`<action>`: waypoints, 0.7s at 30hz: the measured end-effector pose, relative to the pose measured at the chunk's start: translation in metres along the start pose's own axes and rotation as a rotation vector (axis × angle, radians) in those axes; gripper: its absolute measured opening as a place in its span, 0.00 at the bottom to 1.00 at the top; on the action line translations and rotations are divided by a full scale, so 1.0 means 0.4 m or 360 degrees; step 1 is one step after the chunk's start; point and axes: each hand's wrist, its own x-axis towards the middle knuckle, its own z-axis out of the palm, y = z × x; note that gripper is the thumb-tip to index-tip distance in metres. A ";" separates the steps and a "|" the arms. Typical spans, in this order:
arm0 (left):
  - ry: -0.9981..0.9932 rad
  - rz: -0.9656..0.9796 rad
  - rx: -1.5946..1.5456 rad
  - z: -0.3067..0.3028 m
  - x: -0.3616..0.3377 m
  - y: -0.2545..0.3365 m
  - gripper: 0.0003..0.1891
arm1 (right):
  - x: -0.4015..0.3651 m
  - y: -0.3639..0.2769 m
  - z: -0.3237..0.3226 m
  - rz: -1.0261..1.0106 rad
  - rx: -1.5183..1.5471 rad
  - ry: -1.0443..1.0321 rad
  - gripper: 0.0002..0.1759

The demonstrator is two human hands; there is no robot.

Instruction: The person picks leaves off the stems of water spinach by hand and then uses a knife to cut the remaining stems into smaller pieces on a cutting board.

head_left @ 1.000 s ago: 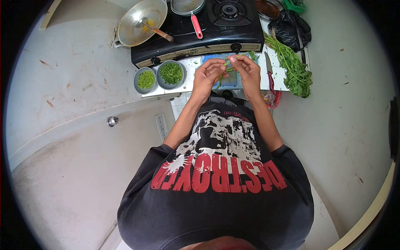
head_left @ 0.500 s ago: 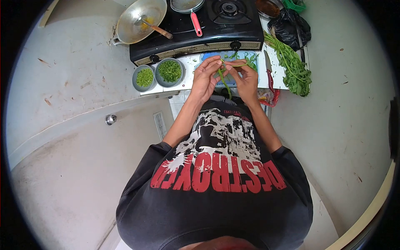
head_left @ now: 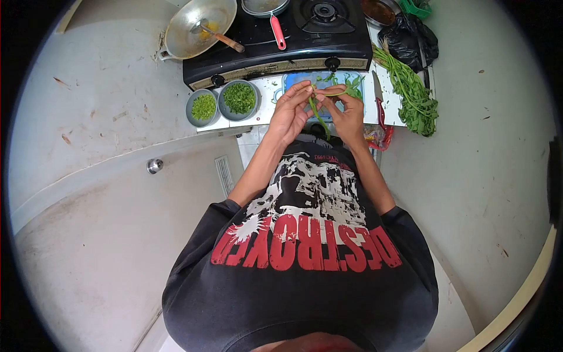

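Note:
Both hands meet in front of my chest over a blue cutting board (head_left: pixel 293 79). Pinched between the fingertips of my left hand (head_left: pixel 289 111) is a leafy green stem (head_left: pixel 319 119). My right hand (head_left: pixel 348 114) grips the same piece from the other side, thumb and fingers pressed together. One length of it dangles between the hands; a thin part runs across the right fingers. Loose green leaves (head_left: pixel 353 85) lie on the board, partly hidden behind my hands. Beside the board on the right is a knife (head_left: pixel 380 105) with a red handle.
Two grey bowls of chopped greens (head_left: pixel 203 107) (head_left: pixel 239 98) stand left on the white counter. Behind is a black gas stove (head_left: pixel 258 56) with a wok (head_left: pixel 179 35) and a red-handled pan (head_left: pixel 277 32). Right are a bunch of leafy greens (head_left: pixel 413 94) and a black plastic bag (head_left: pixel 410 41).
The hands stay almost in place with the stem still pinched. The hanging length has shifted slightly to the right; the view has moved a little.

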 end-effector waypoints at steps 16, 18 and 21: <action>-0.0048 0.0280 0.0818 0.003 -0.021 0.038 0.16 | -0.008 0.007 -0.016 0.0251 0.0320 0.0082 0.08; -0.0118 0.0336 0.1017 -0.003 -0.023 0.037 0.17 | -0.008 0.004 -0.021 0.0251 0.0305 0.0075 0.08; -0.0158 0.0411 0.1156 0.007 -0.024 0.034 0.16 | -0.008 0.001 -0.024 0.0236 0.0270 0.0061 0.07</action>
